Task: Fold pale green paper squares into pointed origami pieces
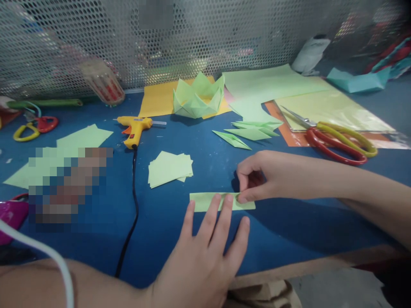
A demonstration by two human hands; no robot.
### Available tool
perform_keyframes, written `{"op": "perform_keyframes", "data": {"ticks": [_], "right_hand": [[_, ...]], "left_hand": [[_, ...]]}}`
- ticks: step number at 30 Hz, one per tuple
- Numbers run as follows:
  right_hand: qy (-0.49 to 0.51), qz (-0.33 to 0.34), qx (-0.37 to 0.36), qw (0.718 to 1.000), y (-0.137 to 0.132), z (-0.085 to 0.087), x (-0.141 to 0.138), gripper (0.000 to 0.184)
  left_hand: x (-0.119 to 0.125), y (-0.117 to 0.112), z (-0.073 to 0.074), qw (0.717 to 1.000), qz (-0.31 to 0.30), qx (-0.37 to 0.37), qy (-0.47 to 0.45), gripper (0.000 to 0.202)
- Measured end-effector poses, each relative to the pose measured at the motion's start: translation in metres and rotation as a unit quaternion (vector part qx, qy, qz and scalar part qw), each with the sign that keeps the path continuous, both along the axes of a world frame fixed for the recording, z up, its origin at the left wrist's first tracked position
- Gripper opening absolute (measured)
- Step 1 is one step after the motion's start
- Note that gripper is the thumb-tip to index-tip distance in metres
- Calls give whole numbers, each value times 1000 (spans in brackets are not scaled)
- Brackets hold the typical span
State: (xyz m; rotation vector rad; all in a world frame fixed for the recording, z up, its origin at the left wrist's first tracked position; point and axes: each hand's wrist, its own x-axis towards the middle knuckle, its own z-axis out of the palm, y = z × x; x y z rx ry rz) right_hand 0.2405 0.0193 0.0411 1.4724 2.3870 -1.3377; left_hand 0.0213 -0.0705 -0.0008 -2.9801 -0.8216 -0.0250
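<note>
A narrow folded strip of light green paper lies flat on the blue table. My left hand is open, with spread fingers whose tips rest on the strip's middle and left part. At the strip's right end, my right hand is closed, thumb and curled fingers pinching the paper's upper edge. Just left of the strip sits a small stack of green paper rectangles. Beyond my right hand are several pointed folded green paper pieces. Farther back stands a crown-like green folded paper ring.
A yellow glue gun lies to the left, its black cord running toward me. Red-and-yellow-handled scissors rest on paper sheets at right. Behind the table rises a perforated metal panel. A clear jar stands before it.
</note>
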Motion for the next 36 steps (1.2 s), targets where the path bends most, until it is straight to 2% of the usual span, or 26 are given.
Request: {"op": "perform_keyframes", "data": {"ticks": [10,16,18,21,24,28,36], "right_hand": [[-8,3,9,1000,0,-3,1,24],[-2,4,7,1000,-1,-4,1,24],[8,11,28,1000,0,-5,0,22],[37,44,77,995,1,-6,0,28],[63,101,74,990,3,-6,1,25],[69,135,85,985,4,-3,1,25],[18,108,101,989,5,0,7,16]], "left_hand": [[-1,-2,-5,1000,-2,-7,-7,86],[0,0,-1,1000,-7,-19,-3,85],[0,2,1,1000,-6,-26,-1,81],[0,5,3,999,-12,-36,6,83],[1,6,5,999,-13,-42,9,90],[1,5,4,999,-6,-45,2,89],[0,3,4,999,22,-47,-6,79]]}}
